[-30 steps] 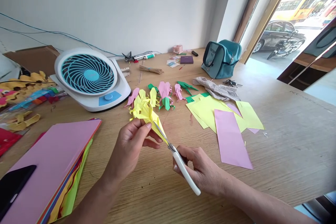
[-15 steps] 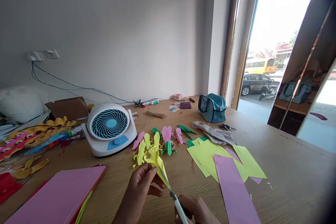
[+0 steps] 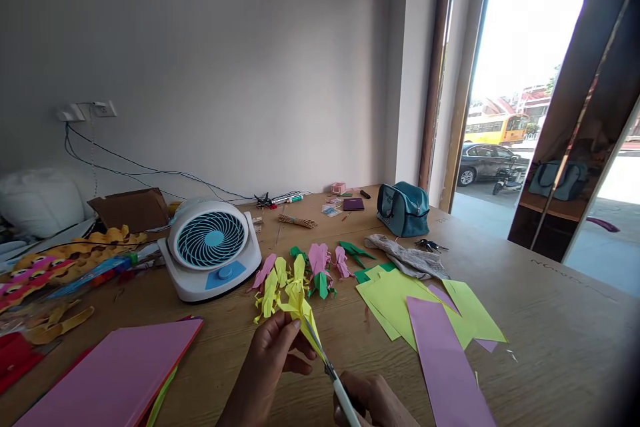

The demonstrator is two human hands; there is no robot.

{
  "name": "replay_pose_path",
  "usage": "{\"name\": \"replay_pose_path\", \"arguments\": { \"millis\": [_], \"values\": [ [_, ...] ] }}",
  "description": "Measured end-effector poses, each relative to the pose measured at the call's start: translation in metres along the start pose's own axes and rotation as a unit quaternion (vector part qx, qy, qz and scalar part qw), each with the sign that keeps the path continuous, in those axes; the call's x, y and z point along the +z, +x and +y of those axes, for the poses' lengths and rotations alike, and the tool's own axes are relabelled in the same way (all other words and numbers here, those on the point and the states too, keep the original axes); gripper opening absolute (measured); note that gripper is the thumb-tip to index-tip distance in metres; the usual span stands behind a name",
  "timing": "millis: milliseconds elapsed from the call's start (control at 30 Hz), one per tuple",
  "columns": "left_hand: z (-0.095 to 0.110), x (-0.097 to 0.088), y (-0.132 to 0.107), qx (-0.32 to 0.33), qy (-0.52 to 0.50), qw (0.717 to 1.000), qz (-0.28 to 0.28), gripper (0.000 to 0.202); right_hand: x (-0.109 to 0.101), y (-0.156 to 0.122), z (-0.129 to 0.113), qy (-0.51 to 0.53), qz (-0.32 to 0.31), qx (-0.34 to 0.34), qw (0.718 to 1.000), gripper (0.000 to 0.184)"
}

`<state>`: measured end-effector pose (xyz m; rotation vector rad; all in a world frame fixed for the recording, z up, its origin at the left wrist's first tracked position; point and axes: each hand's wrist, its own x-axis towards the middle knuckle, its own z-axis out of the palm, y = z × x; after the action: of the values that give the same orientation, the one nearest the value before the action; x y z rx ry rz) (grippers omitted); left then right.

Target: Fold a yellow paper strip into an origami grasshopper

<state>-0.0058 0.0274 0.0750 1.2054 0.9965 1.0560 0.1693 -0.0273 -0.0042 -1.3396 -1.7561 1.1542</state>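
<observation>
My left hand (image 3: 273, 363) pinches a folded yellow paper piece (image 3: 301, 312) just above the wooden table (image 3: 550, 347). My right hand (image 3: 373, 403), half cut off at the bottom edge, grips white-handled scissors (image 3: 330, 373) whose blades lie along the yellow paper's right edge. Behind the paper sits a cluster of folded yellow, pink and green paper figures (image 3: 300, 273).
Loose yellow and pink sheets (image 3: 425, 313) lie to the right. A stack of coloured paper (image 3: 110, 380) lies at the lower left. A white-and-blue fan (image 3: 210, 247), a teal bag (image 3: 404, 208), a crumpled cloth (image 3: 407, 257) with keys, and yellow craft pieces (image 3: 65, 257) stand farther back.
The view has tilted upward, so both hands sit lower in the frame and the wall and doorway show. The hands keep the same hold on the paper and scissors.
</observation>
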Motion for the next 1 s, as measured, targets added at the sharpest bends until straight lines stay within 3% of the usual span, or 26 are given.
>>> {"name": "replay_pose_path", "arguments": {
  "millis": [200,500,1000],
  "values": [
    [0.001,0.000,-0.001,-0.013,0.007,1.000,0.008,0.034,-0.001,0.000,0.001,0.004,0.006,-0.042,0.999,0.035],
    [0.002,-0.001,0.000,-0.014,0.004,1.000,0.011,0.037,-0.002,-0.002,-0.002,0.022,0.009,-0.053,0.998,0.029],
    [0.003,0.000,-0.001,-0.006,0.008,1.000,0.002,0.031,-0.005,-0.010,-0.017,0.000,0.012,-0.027,1.000,0.023]
  ]
}}
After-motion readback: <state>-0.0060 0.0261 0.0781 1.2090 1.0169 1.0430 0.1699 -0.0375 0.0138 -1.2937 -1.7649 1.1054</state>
